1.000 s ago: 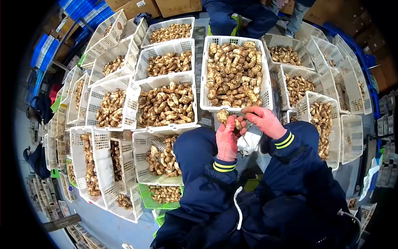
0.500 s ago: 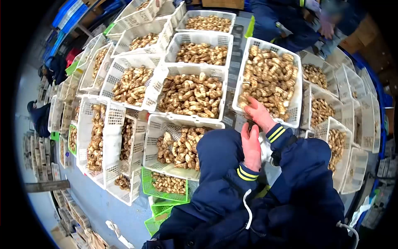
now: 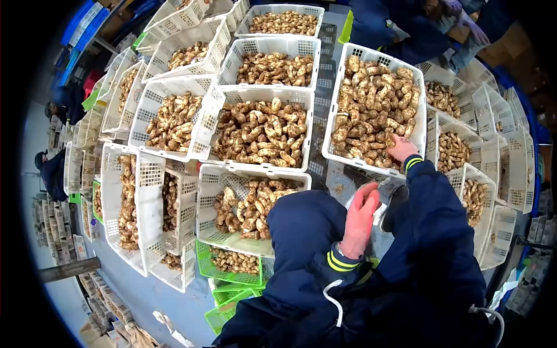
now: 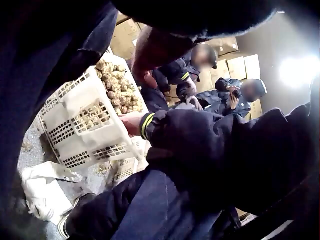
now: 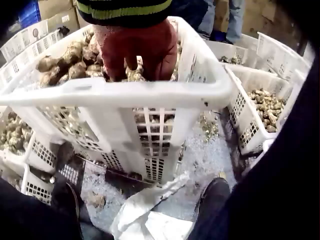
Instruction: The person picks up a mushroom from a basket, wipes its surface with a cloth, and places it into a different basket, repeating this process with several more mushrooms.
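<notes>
Two hands of yours are at work around a white crate (image 3: 422, 139) heaped with knobbly brown-and-cream mushrooms (image 3: 371, 98). Your right hand (image 3: 403, 149) reaches over the near rim, towards the crate's right side, with its fingers lowered among the mushrooms and touching them. The right wrist view shows pieces between and beside those fingers, but their tips are hidden in the pile, so you cannot tell whether they are clenched on one.

Your left hand (image 3: 358, 223) is held apart from the crate, on its near side and above your lap. Its fingers are released, pointing up and away from you, and they grasp nothing.

The mushrooms fill your crate nearly to the rim. To its left, across a narrow dark gap, a column of white crates (image 3: 264, 168) holds more of them, and a green crate (image 3: 204, 261) with smaller pieces sits at the near end. More part-filled white crates (image 3: 458, 124) stand to the right. Crumpled white plastic (image 5: 132, 210) lies on the floor (image 5: 187, 160) just in front of you, beside a dark shoe (image 5: 212, 197). Beyond the far end of your crate, another person in dark clothes (image 3: 377, 26) is partly in view.
</notes>
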The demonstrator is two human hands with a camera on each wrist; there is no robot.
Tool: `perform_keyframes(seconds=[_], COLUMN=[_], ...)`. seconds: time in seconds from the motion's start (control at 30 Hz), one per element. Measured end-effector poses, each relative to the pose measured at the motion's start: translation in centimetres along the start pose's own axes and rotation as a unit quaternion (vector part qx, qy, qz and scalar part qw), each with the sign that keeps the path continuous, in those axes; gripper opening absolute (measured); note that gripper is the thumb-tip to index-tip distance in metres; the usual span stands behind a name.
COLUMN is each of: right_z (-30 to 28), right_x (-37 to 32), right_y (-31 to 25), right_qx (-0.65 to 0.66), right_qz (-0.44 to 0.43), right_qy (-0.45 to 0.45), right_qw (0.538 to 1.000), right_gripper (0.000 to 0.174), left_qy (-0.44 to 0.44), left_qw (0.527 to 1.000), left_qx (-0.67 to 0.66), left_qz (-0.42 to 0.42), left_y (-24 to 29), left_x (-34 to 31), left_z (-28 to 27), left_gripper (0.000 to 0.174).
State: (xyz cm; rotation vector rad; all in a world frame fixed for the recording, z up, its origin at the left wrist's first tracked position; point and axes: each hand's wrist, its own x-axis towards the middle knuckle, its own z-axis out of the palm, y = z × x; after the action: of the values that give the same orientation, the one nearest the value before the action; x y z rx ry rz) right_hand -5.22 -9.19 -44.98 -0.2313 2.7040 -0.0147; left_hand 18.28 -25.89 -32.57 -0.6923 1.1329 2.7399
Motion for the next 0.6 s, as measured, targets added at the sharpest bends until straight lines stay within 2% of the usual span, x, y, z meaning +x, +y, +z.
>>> perform_keyframes(seconds=[0.03,0.07,0.17,0.23,0.27,0.3,0.33,0.37,0.4,0.43,0.5,0.57,0.6], right_z=[0.6,0.0,2.4,1.1,-2.0,-4.3,-5.7,-7.2,-8.6,-9.2,-10.1,-12.2,-12.0], right_x=[0.1,-1.0,0.9,0.0,-1.7,-2.8,-3.7,-5.1,-7.0,-8.2,-11.0,-16.3,-17.1], right_y=[-0.5,-1.6,0.0,-0.2,-1.9,-2.6,-2.7,-2.7,-3.3,-3.0,-2.2,-4.2,-3.7], right_qx=[-0.036,-0.054,-0.065,0.032,0.134,0.276,0.479,0.622,0.677,0.716,0.742,0.756,0.755], right_qz=[-0.024,0.006,-0.017,-0.018,0.010,-0.013,-0.078,-0.109,-0.155,-0.163,-0.279,-0.243,-0.253], right_qy=[-0.019,-0.014,0.042,0.115,0.105,0.085,0.031,-0.061,-0.074,-0.141,-0.245,-0.151,-0.176], right_qw=[0.999,0.998,0.997,0.993,0.985,0.957,0.874,0.773,0.716,0.664,0.558,0.589,0.579], right_gripper=[0.059,0.060,0.042,0.041,0.046,0.051,0.052,0.051,0.051,0.053,0.055,0.056,0.057], left_qy=[0.003,-0.010,-0.036,-0.052,-0.030,-0.027,-0.031,-0.033,-0.044,-0.048,-0.035,-0.041,-0.080], left_qw=[1.000,1.000,0.999,0.998,0.999,1.000,0.999,0.999,0.999,0.998,0.999,0.998,0.992], left_qx=[0.004,0.015,0.021,-0.012,0.013,0.014,0.000,-0.013,-0.015,-0.009,-0.016,-0.044,-0.063], left_qz=[-0.001,-0.011,-0.024,-0.013,-0.011,0.007,0.011,0.017,0.020,0.029,0.020,-0.027,-0.073], left_y=[-0.1,0.0,-0.7,-0.8,-0.3,-0.5,-0.5,-0.5,-0.4,-0.6,-0.8,-0.9,-0.8], left_x=[0.1,0.2,0.7,0.8,0.7,1.0,1.0,0.9,0.8,0.7,0.9,1.2,1.4], left_z=[-0.1,-0.1,-0.2,-0.2,0.2,0.0,0.1,0.1,0.1,0.1,0.4,0.5,0.7], left_gripper=[0.039,0.038,0.036,0.035,0.033,0.031,0.031,0.032,0.033,0.037,0.042,0.049,0.051])
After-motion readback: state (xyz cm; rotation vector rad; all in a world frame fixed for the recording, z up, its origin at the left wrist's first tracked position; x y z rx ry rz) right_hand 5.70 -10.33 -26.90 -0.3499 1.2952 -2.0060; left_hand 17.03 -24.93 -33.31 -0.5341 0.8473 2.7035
